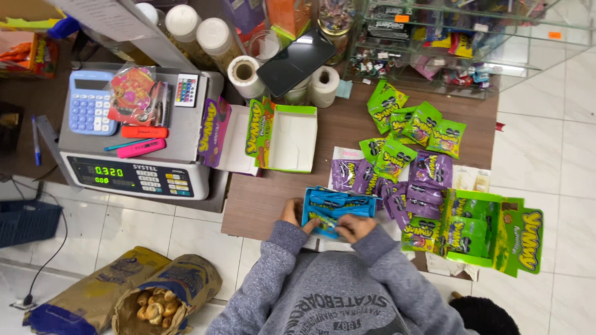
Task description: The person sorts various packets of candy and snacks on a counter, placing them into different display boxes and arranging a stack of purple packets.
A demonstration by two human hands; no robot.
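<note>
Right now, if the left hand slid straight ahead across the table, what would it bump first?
The left hand points away from the body. Past the blue packets it holds, the brown table looks bare, so it would probably first meet the open green box, though depth is unclear.

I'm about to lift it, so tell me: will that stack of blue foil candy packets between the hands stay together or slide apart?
The stack of blue foil candy packets looks glossy, so it would probably slide apart if tilted. The packets seem thin and floppy, likely light. The left hand and right hand grip opposite ends, which suggests it needs squeezing.
</note>
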